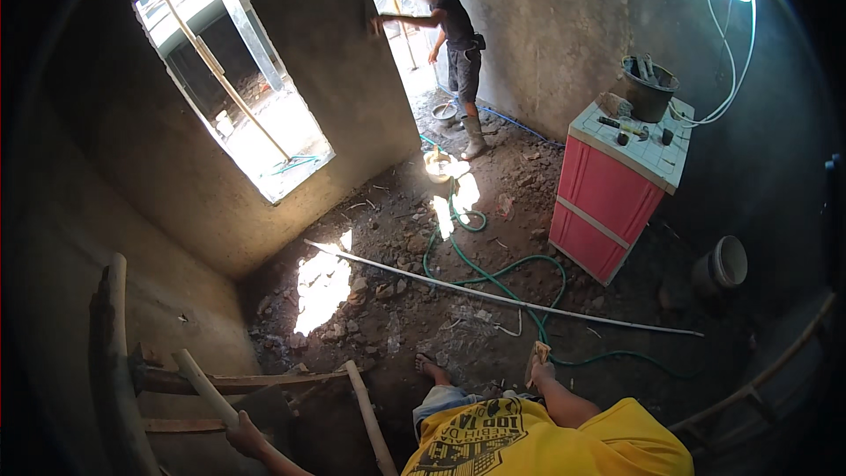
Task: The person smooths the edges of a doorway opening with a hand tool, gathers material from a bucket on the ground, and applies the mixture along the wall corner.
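Left hand [245, 435] wrapped around pale pole [204, 385] of near-left scaffold; right hand [538, 364] closed on small tool [539, 351]. Keep left grip firm, weight centred.

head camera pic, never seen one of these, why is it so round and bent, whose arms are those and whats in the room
This is a wide fisheye camera worn on a person's head, looking down, so straight walls curve near the edges. There is no machine. The yellow shirt at the bottom is the wearer's own. Their left hand grips a pale pole of a rough wooden scaffold. Their right hand holds something small that I cannot make out. Below is a dirt floor with rubble, a green hose and a long white pipe. A red cabinet carries a dark bucket and tools. Another person stands by the doorway.
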Demonstrator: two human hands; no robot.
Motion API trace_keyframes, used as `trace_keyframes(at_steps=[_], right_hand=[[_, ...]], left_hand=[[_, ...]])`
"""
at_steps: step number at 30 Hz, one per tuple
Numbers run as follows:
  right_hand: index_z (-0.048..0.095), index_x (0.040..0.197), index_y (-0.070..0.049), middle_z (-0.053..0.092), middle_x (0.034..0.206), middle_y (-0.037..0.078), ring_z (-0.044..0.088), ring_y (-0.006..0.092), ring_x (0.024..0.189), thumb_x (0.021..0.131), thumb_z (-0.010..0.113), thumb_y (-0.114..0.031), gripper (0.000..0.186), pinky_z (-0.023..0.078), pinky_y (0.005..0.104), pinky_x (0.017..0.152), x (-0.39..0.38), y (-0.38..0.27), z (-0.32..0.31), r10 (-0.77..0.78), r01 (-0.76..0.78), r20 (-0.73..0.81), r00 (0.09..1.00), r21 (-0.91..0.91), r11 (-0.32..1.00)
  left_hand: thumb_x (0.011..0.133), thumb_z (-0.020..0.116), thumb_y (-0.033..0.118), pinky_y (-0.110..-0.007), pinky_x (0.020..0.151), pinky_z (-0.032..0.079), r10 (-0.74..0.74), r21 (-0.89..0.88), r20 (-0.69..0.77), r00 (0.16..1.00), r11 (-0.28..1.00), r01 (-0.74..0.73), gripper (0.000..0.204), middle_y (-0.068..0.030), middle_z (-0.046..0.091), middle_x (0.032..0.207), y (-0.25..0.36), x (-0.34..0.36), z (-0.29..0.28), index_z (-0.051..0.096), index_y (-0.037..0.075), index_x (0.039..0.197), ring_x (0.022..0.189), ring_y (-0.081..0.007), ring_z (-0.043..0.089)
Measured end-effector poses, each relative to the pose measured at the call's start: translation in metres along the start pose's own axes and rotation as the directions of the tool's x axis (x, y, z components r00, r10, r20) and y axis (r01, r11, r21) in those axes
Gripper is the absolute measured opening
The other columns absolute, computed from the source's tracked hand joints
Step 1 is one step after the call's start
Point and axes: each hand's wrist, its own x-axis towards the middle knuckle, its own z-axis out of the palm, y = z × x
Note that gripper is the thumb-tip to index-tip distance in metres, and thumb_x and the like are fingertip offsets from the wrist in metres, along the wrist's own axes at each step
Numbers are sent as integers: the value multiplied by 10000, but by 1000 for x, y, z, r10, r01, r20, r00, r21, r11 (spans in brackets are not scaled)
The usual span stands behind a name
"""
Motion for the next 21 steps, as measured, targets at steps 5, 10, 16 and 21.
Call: trace_keyframes(at_steps=[5, 10, 16, 21], right_hand=[[325, 1305, 51, 352, 1356, 206, 380, 330, 1229, 922, 383, -429, 617, 334, 380, 991, 12, 5, -1, 23, -24, 50, 998, 21, 999], [314, 1308, 55, 349, 1356, 207, 381, 333, 1226, 919, 394, -430, 626, 337, 390, 990, -6, -1, 2, 7, -7, -2, 1000, 0, 1000], [371, 1258, 77, 441, 1264, 213, 464, 328, 1132, 917, 429, -404, 592, 391, 397, 885, 11, 9, 5, -10, 11, -56, 998, 16, 1000], [392, 1228, 80, 471, 1215, 210, 500, 316, 1064, 920, 427, -401, 572, 403, 400, 834, 30, 20, 10, -16, 19, -34, 999, 81, 997]], left_hand=[[711, 627, 375, -447, 692, 498, 3, 37, -25, 1000, 999, -2, 509, -213, 637, 873, 0, -1, 1, 613, -78, 944, 795, -370, 626], [699, 619, 351, -450, 698, 490, 35, -4, -14, 999, 999, -35, 500, -220, 634, 876, -12, 7, 6, 610, -79, 953, 808, -368, 622], [692, 625, 327, -446, 690, 486, 14, -7, -18, 1000, 1000, -15, 484, -219, 635, 881, -11, 9, 10, 609, -73, 964, 811, -364, 623], [695, 626, 316, -448, 702, 482, 41, 23, -77, 996, 999, -39, 484, -224, 633, 886, -13, 8, 13, 603, -78, 975, 818, -370, 618]])
